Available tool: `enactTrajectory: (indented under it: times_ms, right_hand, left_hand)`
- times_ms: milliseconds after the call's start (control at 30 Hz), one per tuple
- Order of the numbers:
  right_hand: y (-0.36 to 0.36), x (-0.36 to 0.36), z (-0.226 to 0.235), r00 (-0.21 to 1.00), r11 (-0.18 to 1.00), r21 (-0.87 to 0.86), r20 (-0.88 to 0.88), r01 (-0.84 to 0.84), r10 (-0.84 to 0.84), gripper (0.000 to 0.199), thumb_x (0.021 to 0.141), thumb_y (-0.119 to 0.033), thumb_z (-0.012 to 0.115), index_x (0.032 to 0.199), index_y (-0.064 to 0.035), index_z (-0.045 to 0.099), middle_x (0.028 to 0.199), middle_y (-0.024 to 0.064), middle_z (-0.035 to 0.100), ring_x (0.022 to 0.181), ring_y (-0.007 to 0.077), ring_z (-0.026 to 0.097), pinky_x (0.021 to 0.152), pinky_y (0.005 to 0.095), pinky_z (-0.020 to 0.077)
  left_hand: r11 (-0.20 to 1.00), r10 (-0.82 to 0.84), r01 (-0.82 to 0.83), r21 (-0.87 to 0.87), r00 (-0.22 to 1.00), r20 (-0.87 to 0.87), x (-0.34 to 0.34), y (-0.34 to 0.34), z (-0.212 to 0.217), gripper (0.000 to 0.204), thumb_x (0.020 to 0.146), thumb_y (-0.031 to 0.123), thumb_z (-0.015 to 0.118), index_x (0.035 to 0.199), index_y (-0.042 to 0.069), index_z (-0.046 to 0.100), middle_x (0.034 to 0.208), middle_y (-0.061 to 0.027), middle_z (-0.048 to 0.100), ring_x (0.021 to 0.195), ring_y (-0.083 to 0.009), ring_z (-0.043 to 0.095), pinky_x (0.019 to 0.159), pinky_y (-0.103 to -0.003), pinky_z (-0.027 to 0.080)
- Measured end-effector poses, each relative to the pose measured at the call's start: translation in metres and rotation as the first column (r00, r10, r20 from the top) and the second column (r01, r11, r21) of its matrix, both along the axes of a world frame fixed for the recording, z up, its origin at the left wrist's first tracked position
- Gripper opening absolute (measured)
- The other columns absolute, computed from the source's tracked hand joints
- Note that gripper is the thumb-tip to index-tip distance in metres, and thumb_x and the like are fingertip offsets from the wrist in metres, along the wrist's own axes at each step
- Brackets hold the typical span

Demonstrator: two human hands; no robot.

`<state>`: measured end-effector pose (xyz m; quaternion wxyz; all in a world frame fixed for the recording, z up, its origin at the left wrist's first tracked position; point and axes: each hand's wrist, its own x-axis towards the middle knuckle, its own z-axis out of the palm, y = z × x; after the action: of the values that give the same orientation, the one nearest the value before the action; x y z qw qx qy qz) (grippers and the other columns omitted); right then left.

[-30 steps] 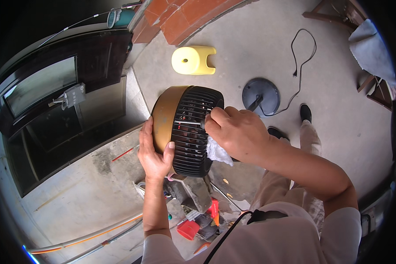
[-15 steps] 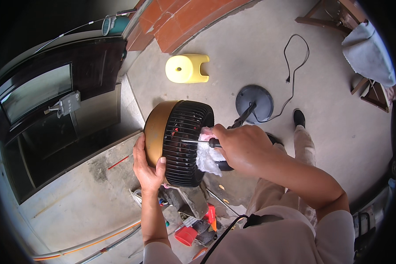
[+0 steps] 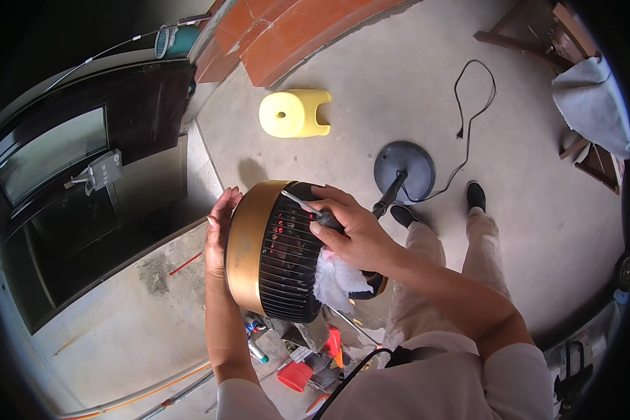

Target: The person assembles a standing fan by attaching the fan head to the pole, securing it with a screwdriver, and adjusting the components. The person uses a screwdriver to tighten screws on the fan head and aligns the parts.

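Before me is a fan head with a gold band (image 3: 247, 245) and a black slatted grille (image 3: 290, 255). A black pole (image 3: 390, 197) rises from its round dark base (image 3: 407, 168) on the floor. My left hand (image 3: 219, 224) holds the gold side, palm against it and fingers toward the far edge. In my right hand (image 3: 353, 227) is a screwdriver (image 3: 327, 219), its metal shaft pointing at the upper grille near the gold band. A crumpled white cloth or tissue (image 3: 336, 281) hangs below that hand against the grille. Red parts show between the slats.
A yellow stool (image 3: 294, 114) stands beyond the fan. A loose black cord (image 3: 456, 171) with a plug lies on the floor. Below the fan are a red container (image 3: 295, 376) and clutter. A grey-blue cloth (image 3: 591, 101) hangs over wooden furniture at right.
The screwdriver shaft has moved away from the middle slats, up toward the gold band. The fan head has tilted and sits slightly lower. My left hand has shifted farther up its side.
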<state>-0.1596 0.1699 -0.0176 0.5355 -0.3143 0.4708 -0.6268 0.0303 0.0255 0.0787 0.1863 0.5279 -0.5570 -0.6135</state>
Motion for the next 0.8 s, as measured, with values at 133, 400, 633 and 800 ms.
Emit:
enactTrajectory:
  times_ms: [133,400,633,800]
  right_hand:
    - [-0.004,0.0,0.002,0.999,0.998,-0.043,-0.007,0.043,-0.043,0.027,0.081,-0.016,0.062,0.107,-0.0089,0.058,0.122,0.015,0.05,0.118,0.0339,0.044,0.096,0.0394,0.0378]
    - [-0.009,0.0,-0.01,0.995,0.974,-0.224,-0.085,0.027,-0.047,0.034,0.075,-0.012,0.065,0.106,-0.0068,0.054,0.126,0.0139,0.049,0.123,0.0373,0.039,0.098,0.0447,0.036]
    - [-0.003,-0.003,-0.014,0.998,0.958,-0.285,-0.063,-0.011,-0.008,0.048,0.068,-0.009,0.07,0.112,-0.0055,0.052,0.129,0.0144,0.044,0.123,0.0386,0.037,0.096,0.049,0.0375]
    - [-0.002,0.0,-0.014,0.996,0.951,-0.308,-0.087,-0.019,-0.009,0.051,0.066,-0.009,0.071,0.112,-0.0051,0.051,0.128,0.014,0.044,0.121,0.0387,0.038,0.091,0.0517,0.0387]
  left_hand:
    - [0.977,-0.189,0.199,0.076,0.975,-0.12,-0.015,-0.013,-0.043,0.078,0.084,0.065,0.034,0.133,0.004,0.038,0.143,-0.0117,0.03,0.125,-0.0225,0.035,0.109,-0.042,0.021]
    - [0.918,-0.38,0.395,-0.022,0.863,-0.332,-0.046,-0.023,-0.067,0.076,0.091,0.059,0.018,0.108,-0.004,0.056,0.118,-0.0221,0.052,0.115,-0.0345,0.047,0.096,-0.047,0.04]
    - [0.894,-0.448,0.44,-0.086,0.878,-0.171,-0.055,-0.025,-0.065,0.085,0.09,0.061,0.01,0.086,-0.006,0.062,0.088,-0.0224,0.063,0.09,-0.0379,0.059,0.086,-0.048,0.046]
    - [0.887,-0.458,0.437,-0.15,0.874,-0.164,-0.061,-0.023,-0.065,0.085,0.09,0.062,0.009,0.07,-0.002,0.061,0.069,-0.0165,0.058,0.069,-0.0309,0.057,0.073,-0.04,0.048]
